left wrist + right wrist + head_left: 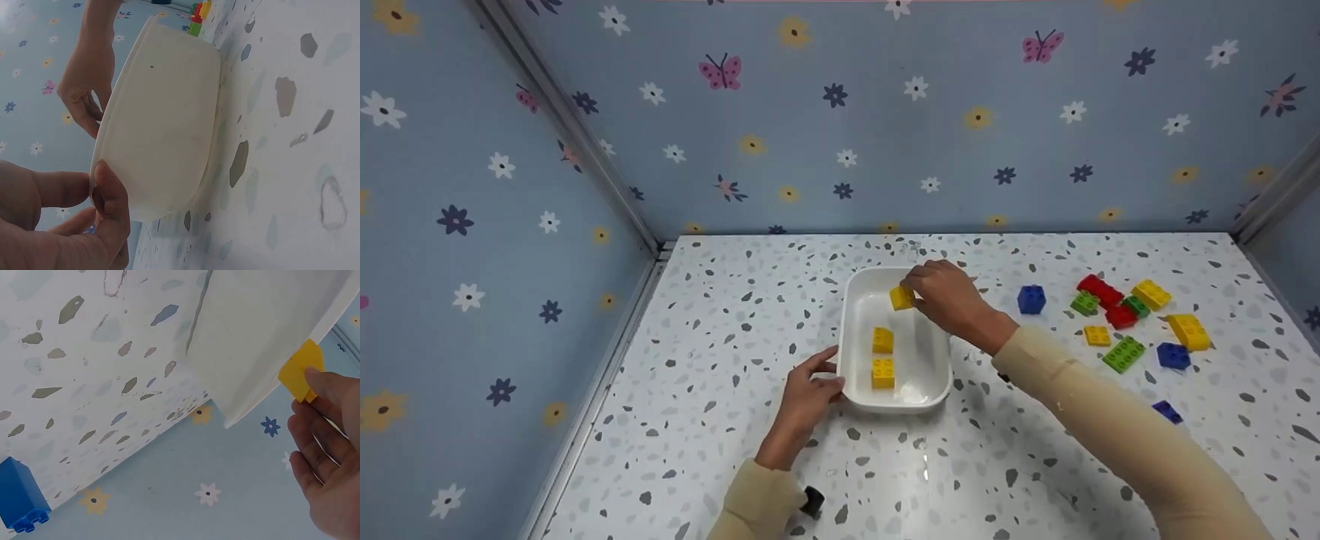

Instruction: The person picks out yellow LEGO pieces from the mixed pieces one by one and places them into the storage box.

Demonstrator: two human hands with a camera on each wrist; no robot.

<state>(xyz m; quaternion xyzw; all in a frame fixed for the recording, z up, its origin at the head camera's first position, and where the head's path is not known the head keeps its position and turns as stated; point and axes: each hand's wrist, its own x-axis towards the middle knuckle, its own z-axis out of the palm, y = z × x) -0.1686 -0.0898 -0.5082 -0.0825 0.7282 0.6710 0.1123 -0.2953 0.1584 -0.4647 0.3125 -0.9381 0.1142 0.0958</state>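
Observation:
A white plastic tub [937, 375] with rounded corners stands on the speckled table. My left hand [808, 394] pinches its rim at the near left side; the left wrist view shows the fingertips [107, 180] at that rim. Over the far end of the tub, my right hand [949, 296] holds a yellow toy brick [301, 371] between thumb and fingers. Inside the tub lie two more yellow bricks, one [883, 340] near the middle and a studded one [883, 373] nearer the front.
To the right is a blue brick [1031, 299]. Farther right lie several loose bricks, among them a red one [1100, 289], a long green one [1124, 354] and a yellow one [1188, 331]. A flower-patterned wall [840, 120] closes off the back.

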